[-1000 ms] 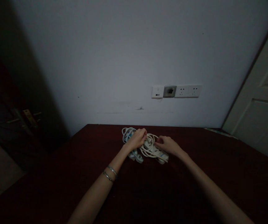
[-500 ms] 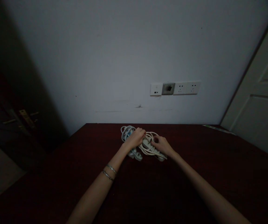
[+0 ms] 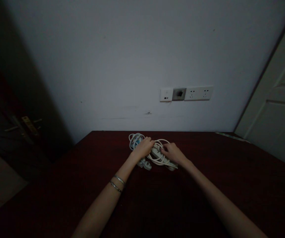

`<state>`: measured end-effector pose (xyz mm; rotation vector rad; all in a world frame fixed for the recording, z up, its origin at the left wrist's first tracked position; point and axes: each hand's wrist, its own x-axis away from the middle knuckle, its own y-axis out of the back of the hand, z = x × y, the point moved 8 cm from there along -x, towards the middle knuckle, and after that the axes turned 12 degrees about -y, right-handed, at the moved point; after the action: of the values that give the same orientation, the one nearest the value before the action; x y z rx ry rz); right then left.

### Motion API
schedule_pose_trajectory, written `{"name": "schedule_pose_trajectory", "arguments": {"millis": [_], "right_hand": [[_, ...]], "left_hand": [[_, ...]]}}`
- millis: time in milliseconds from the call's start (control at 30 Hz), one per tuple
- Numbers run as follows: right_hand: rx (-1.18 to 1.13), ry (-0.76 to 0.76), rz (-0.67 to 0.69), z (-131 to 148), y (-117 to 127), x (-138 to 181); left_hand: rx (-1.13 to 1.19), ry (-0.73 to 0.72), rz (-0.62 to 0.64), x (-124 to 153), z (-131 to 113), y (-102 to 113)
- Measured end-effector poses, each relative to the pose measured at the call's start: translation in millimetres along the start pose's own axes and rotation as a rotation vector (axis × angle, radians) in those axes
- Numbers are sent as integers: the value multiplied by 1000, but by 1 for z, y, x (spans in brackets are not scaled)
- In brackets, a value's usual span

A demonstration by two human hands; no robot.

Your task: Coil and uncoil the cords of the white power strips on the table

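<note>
Between the hands [image 3: 144, 147] [image 3: 174, 153] | corded power strip [image 3: 156, 152] | both curled; can't tell if grasping

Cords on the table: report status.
Left hand across edge of white cord, grip hidden. Right hand at cream cord, contact unclear. Cream loops lie over power strip. Left hand partly blocks view of both cords.

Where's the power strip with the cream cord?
Head view, just right of centre: the power strip lies on the table under cream cord loops, between the left hand and right hand.
</note>
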<state>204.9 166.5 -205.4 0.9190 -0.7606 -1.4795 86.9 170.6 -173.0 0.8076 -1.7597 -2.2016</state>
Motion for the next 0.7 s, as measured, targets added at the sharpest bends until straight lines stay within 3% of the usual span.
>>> {"name": "schedule_pose_trajectory", "arguments": {"millis": [200, 400, 700], "right_hand": [[345, -108, -198, 13, 14, 17], [379, -174, -95, 13, 9, 18], [275, -143, -32, 14, 6, 14]], "left_hand": [[90, 47, -21, 0, -1, 4], [10, 32, -31, -1, -3, 5], [24, 52, 37, -1, -5, 1]]}}
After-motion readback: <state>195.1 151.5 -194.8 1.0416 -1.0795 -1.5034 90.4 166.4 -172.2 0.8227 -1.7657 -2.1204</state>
